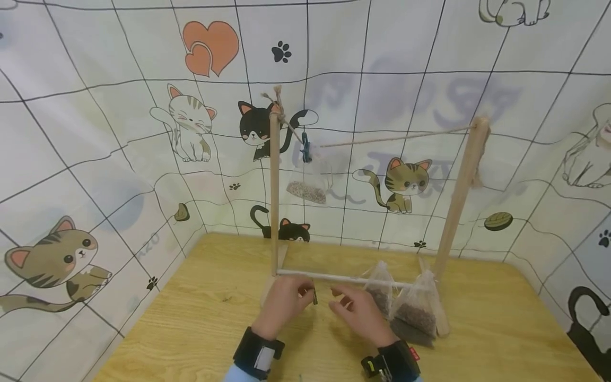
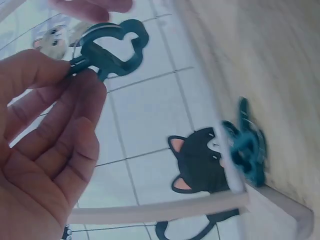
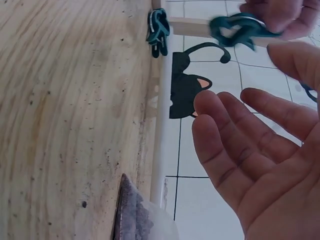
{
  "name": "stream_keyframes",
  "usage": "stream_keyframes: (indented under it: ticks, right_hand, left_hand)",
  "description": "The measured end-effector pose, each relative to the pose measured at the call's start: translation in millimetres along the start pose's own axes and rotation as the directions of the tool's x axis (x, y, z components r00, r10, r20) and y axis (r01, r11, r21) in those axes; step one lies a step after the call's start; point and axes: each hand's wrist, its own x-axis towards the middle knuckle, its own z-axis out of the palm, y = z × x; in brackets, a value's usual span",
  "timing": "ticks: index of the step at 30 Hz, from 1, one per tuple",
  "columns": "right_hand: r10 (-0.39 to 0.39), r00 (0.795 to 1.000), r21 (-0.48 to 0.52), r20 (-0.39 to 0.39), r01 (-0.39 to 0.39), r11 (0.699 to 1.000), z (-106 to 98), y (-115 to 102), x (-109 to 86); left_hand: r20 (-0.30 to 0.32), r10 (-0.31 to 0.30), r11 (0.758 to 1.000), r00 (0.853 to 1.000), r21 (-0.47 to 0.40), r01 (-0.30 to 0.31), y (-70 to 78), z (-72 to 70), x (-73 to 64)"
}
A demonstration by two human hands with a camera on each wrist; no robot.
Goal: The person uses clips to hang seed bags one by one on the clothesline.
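My left hand (image 1: 285, 300) pinches a dark green clothespin (image 2: 115, 50) by its handle ends between thumb and fingers, its rounded loop pointing away from the palm. Just across from it, my right hand (image 1: 358, 312) is held with fingers loosely bent and nothing in them; the right wrist view shows its bare palm (image 3: 280, 170). A second green clothespin (image 2: 247, 145) is at the foot of the wooden frame, beside the white crossbar (image 3: 159, 120); my left hand hides it in the head view. Close to my right hand sit two sheer drawstring bags (image 1: 380, 289) with dark contents.
A twine line (image 1: 396, 139) runs between two wooden posts (image 1: 274, 196). From it a clothespin (image 1: 306, 147) hangs a sheer bag of pale grains (image 1: 307, 191). The wooden tabletop (image 1: 191, 318) ends at a cat-print cloth (image 1: 334, 101) behind and at both sides.
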Motion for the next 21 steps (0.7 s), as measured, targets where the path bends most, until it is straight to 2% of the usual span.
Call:
stream_keyframes:
  ticks: [6,9,14,16,21]
  right_hand:
    - [0.093,0.995,0.114,0.048,-0.098,0.989,-5.6,-1.4,-2.3]
    - [0.124,0.990,0.159,0.074,-0.134,0.978,-8.1,-4.8,-2.7]
    - [0.156,0.984,0.216,0.083,-0.171,0.961,-16.8,-28.5,-4.0]
    - [0.164,0.984,0.222,0.068,-0.175,0.959,-18.5,-33.9,-3.6]
    - [0.152,0.988,0.201,0.014,-0.151,0.968,-11.9,-15.3,-2.4]
  left_hand:
    - [-0.069,0.038,0.988,0.997,-0.145,-0.048,14.6,-1.8,4.9]
    - [-0.074,0.045,0.975,0.996,-0.212,-0.060,19.6,-0.7,6.3]
    - [-0.065,0.045,0.949,0.997,-0.310,-0.063,23.1,1.6,6.8]
    - [-0.066,0.048,0.945,0.997,-0.320,-0.067,23.8,2.1,7.5]
    - [-0.056,0.043,0.949,0.997,-0.311,-0.058,23.2,2.7,8.5]
